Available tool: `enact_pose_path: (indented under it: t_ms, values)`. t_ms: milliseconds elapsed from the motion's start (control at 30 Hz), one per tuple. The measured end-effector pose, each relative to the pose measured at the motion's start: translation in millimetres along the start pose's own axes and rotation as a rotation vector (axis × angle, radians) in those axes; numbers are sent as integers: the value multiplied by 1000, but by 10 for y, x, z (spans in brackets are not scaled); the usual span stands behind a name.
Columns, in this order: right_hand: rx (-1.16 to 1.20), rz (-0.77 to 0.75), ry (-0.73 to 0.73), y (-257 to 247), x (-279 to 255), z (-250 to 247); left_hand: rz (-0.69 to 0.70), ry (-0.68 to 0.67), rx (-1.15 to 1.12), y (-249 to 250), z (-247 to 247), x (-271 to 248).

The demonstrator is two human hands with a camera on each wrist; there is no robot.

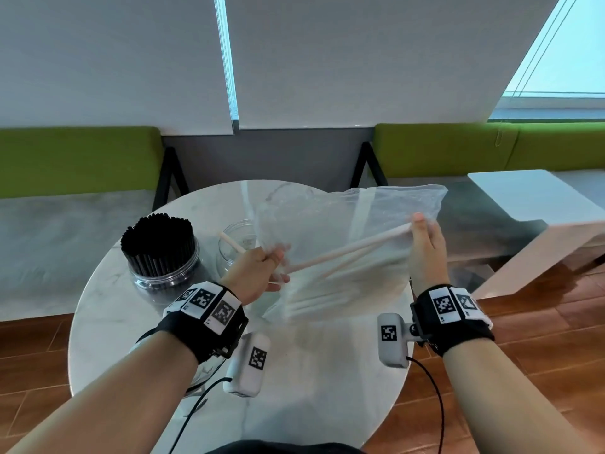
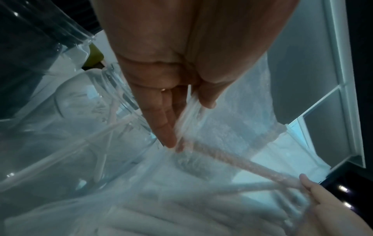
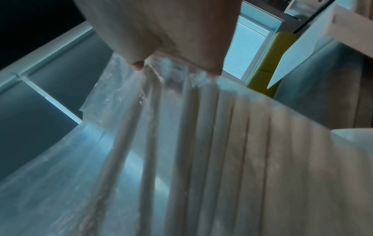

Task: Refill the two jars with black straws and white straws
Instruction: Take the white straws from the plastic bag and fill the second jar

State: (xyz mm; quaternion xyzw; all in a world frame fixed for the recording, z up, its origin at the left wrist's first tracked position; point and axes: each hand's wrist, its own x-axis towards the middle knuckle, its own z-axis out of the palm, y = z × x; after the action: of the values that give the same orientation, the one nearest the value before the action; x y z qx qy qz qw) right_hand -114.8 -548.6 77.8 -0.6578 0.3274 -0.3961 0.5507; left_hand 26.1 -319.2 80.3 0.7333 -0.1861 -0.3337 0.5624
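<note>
A clear jar packed with black straws [image 1: 160, 253] stands at the left of the round marble table [image 1: 311, 371]. Beside it is a second clear jar [image 1: 235, 240] [image 2: 80, 111] with a few white straws leaning in it. Both hands hold up a clear plastic bag [image 1: 343, 217] [image 2: 232, 124] [image 3: 60, 175] of white straws [image 1: 343, 257] [image 3: 242, 143], tilted down towards the left. My left hand [image 1: 265, 267] [image 2: 187, 121] pinches the bag's lower edge next to that jar. My right hand [image 1: 424, 240] [image 3: 161, 55] pinches the raised far end, straw ends bunched under it.
A white bench-like table [image 1: 530, 208] stands to the right. Green padded benches [image 1: 78, 158] run along the wall behind. Wooden floor surrounds the table. Cables hang from the wrist cameras over the table's near half.
</note>
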Motion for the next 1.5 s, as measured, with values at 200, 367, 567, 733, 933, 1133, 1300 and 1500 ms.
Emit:
enact_pose_path:
  t_ms: [200,367,567,733,933,1133,1300,1500]
  values:
    - [-168,-177,84,14,85,-36,16,-38,8,17,-40,-47]
    - [-383,-222,96,-45,103,-83,-10,-14,54,-36,-71,-27]
    - [-600,-114,-70,27,156,-157,-14,24,192,-189,-164,-31]
    - [-522,-332,86,-81,102,-118,53,90,156,-130,-243,-32]
    - [-617,-192,20,73,94,-111,61,128,301,-181,-215,-10]
    - [-563,-190,59,-17,117,-129,99,161,284,-142,-194,7]
    - [-534,-214,113,-42,-26,-60,84,162,326,-201,-184,26]
    - [-953,-641,-156,-419,-208,172,138,125,341,-138,-130,-4]
